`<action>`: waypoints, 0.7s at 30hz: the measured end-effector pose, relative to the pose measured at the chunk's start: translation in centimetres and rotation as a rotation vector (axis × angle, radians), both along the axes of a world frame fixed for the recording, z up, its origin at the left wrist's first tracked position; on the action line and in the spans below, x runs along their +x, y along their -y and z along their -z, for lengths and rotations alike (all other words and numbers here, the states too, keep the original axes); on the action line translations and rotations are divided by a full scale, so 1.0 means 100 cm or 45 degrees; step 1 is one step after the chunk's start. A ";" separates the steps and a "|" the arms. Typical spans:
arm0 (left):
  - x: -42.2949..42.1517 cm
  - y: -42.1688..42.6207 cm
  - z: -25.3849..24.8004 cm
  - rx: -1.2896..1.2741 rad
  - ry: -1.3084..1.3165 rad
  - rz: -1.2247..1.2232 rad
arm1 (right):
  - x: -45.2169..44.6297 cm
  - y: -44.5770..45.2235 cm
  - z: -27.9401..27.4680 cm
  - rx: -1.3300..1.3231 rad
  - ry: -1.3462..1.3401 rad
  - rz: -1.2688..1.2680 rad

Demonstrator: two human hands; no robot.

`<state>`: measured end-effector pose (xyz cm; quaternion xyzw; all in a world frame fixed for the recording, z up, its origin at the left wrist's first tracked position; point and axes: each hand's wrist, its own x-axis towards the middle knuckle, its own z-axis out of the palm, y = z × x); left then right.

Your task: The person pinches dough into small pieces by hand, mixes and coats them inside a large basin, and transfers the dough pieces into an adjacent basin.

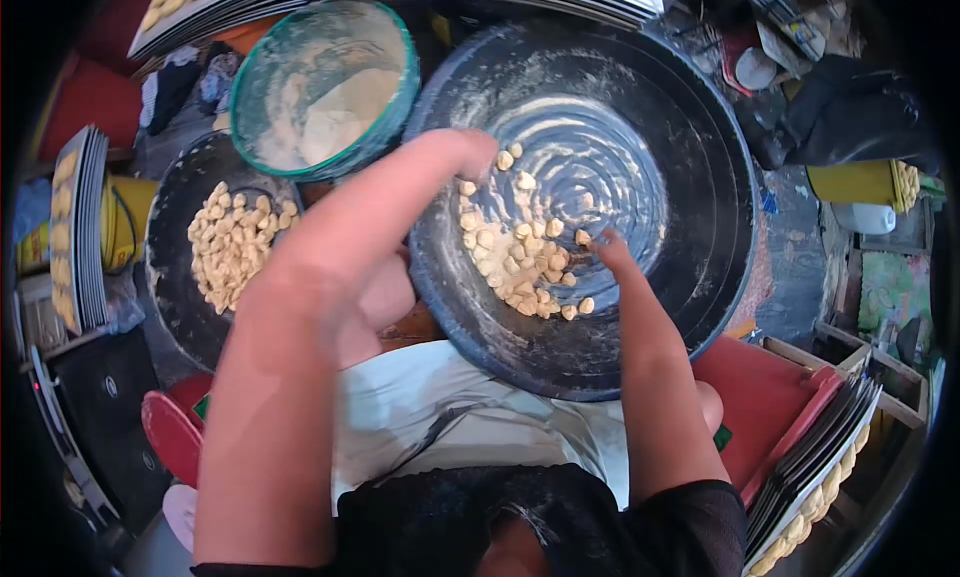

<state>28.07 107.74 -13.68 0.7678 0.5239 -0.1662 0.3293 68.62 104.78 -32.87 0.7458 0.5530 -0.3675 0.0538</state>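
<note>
A wide black basin (700, 297) lies before me, with floury dough balls (525, 262) heaped on its left side and a few apart. My left hand (478, 157) is over the basin's left part, close to two dough balls (508, 158). It is blurred and its fingers are mostly hidden behind the hand. My right hand (610, 251) reaches in from the right, fingers bent together, with a single dough ball (583, 238) at the fingertips.
A smaller black basin (170, 267) full of dough pieces stands at left. Behind it is a green-rimmed tub (244, 127) with flour. Stacked trays (90, 227) with shaped dough stand left, at the back and at lower right. A red seat (750, 387) is at right.
</note>
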 end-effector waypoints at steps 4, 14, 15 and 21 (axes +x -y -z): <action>0.042 -0.031 0.121 0.055 -0.134 -0.403 | -0.050 -0.021 0.013 0.150 0.131 0.417; 0.082 0.005 0.206 0.194 0.034 -0.269 | -0.164 0.077 -0.017 -0.144 0.039 -0.979; 0.077 0.011 0.204 0.090 -0.030 -0.152 | -0.157 0.087 -0.014 -0.160 -0.029 -1.036; 0.070 0.020 0.193 0.074 -0.088 -0.641 | -0.036 0.040 -0.031 -0.928 -0.848 -0.709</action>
